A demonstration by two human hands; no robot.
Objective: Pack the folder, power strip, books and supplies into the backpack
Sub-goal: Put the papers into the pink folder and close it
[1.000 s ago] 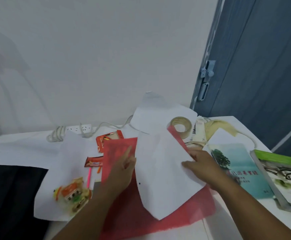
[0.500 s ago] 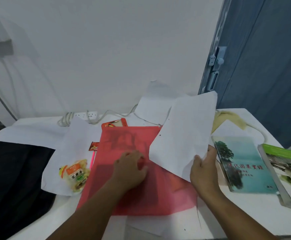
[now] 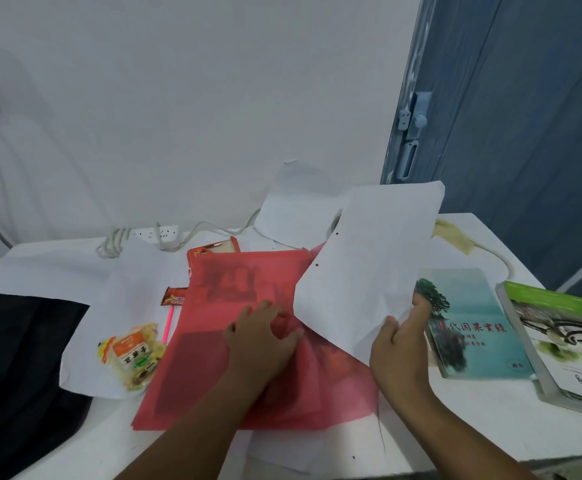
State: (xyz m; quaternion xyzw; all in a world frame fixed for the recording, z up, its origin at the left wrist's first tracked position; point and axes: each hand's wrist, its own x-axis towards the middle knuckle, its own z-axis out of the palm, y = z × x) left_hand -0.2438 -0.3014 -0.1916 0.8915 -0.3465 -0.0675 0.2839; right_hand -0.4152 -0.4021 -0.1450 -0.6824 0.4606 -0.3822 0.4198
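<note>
Folder (image 3: pixel 248 341), red and thin, lay flat under the left hand (image 3: pixel 263 336), which pressed it with spread fingers. Right hand (image 3: pixel 398 344) pinched a paper sheet (image 3: pixel 369 271) just above it. Likely light, floppy, slippery; best gripped along an edge.

I have one view only, from the head camera, looking forward and down across the table (image 3: pixel 455 441). It sits close above the near edge, facing the far wall (image 3: pixel 196 109).

White table (image 3: pixel 462 424) under red folder (image 3: pixel 213 348), two books (image 3: pixel 473 327), papers (image 3: pixel 133 282).
</note>
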